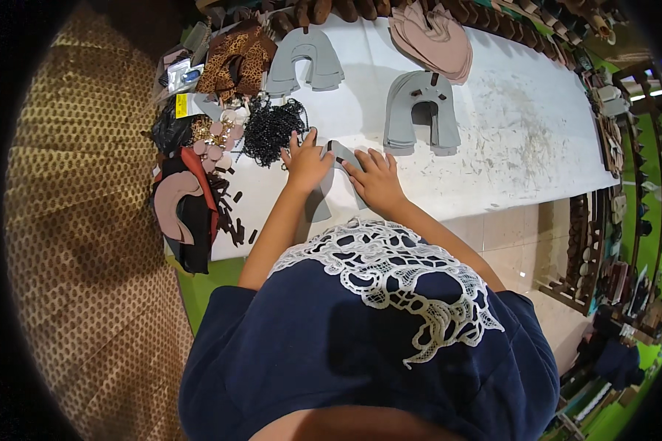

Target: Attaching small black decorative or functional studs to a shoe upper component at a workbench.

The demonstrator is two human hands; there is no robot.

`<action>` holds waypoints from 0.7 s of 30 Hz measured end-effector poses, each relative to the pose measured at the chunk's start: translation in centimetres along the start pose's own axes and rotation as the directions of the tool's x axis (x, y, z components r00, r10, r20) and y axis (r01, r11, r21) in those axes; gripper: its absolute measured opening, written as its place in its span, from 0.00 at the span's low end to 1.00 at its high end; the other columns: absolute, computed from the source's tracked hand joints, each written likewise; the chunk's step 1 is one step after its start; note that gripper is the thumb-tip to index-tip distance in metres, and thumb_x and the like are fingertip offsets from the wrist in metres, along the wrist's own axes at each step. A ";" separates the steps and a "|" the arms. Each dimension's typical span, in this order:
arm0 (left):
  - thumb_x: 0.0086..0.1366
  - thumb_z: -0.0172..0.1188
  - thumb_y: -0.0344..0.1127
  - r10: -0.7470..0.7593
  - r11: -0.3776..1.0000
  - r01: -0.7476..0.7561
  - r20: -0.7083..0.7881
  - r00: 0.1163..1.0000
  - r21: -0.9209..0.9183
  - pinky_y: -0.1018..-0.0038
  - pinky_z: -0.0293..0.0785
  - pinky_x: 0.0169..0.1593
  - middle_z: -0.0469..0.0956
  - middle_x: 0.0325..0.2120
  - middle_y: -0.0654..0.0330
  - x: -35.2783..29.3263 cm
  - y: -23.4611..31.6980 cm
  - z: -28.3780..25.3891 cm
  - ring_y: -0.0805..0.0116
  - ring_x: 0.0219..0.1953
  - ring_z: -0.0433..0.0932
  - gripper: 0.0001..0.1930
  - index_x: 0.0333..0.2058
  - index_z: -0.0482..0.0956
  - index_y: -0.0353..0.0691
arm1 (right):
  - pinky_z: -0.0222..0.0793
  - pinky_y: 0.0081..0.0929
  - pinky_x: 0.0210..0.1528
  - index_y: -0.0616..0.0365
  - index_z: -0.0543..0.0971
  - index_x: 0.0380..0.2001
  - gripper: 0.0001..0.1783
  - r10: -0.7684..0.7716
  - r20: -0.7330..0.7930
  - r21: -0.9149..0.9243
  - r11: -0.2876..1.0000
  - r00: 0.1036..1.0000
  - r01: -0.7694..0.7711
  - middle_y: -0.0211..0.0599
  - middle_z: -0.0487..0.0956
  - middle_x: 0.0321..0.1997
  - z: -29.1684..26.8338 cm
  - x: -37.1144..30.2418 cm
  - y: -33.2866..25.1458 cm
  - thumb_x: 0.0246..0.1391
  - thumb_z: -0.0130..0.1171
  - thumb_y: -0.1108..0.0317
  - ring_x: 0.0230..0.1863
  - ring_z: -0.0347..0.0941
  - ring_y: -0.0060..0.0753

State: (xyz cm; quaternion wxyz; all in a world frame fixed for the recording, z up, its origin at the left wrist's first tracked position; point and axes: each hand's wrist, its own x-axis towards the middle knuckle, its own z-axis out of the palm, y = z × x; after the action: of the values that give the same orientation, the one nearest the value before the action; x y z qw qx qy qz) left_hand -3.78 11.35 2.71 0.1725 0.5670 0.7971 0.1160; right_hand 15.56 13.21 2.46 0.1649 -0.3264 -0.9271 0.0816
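A grey arch-shaped cut piece [337,184], which looks like a shoe upper, lies on the white-covered table close to my body. At its top is a small dark strip [334,145]. My left hand [308,167] rests at the piece's left side, fingers stretched and apart, its thumb side beside the strip. My right hand [379,185] lies over the right side, fingers extended and the thumb reaching toward the strip. Part of the piece is hidden under my hands. Just beyond my left fingertips sits a heap of black beaded cord [272,131].
Stacked grey arch pieces [399,117] lie beyond my right hand, more grey ones [305,55] farther back. Pink pieces [434,44] and leopard-print pieces [235,62] sit along the far side. At left are pink discs [213,152], dark small strips [232,220] and a pink curved piece [175,202].
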 end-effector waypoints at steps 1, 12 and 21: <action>0.55 0.55 0.47 0.014 1.000 -0.014 -0.016 1.000 -0.011 0.35 0.39 0.58 0.60 0.60 0.60 0.1 -0.1 0.0 0.45 0.65 0.45 0.16 0.32 0.82 0.41 | 0.48 0.55 0.59 0.39 0.73 0.51 0.20 -0.001 0.000 -0.004 1.000 1.000 0.001 0.35 0.65 0.58 -0.1 0.0 0.1 0.53 0.52 0.59 0.60 0.56 0.45; 0.51 0.63 0.44 0.067 0.998 -0.064 -0.297 0.952 0.020 0.39 0.40 0.59 0.61 0.58 0.59 -0.7 -0.1 0.3 0.48 0.63 0.50 0.16 0.39 0.80 0.46 | 0.50 0.52 0.58 0.45 0.79 0.37 0.11 -0.007 -0.039 0.116 0.993 0.999 0.012 0.29 0.71 0.47 -0.5 2.6 0.4 0.48 0.58 0.62 0.55 0.62 0.35; 0.54 0.60 0.43 0.157 0.977 -0.111 -0.260 0.953 0.183 0.41 0.41 0.60 0.61 0.58 0.59 -1.2 0.6 0.2 0.51 0.62 0.52 0.18 0.46 0.75 0.62 | 0.53 0.48 0.57 0.52 0.76 0.32 0.08 -0.239 -0.098 -0.140 0.964 0.966 0.225 0.27 0.71 0.46 1.2 3.4 1.0 0.48 0.56 0.63 0.53 0.64 0.29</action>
State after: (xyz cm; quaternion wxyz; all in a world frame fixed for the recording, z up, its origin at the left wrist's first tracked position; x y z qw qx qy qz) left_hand -2.81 10.42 2.89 0.0050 0.6110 0.7796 0.1376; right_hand 13.18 16.06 1.92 0.2050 -0.2295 -0.9513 -0.0166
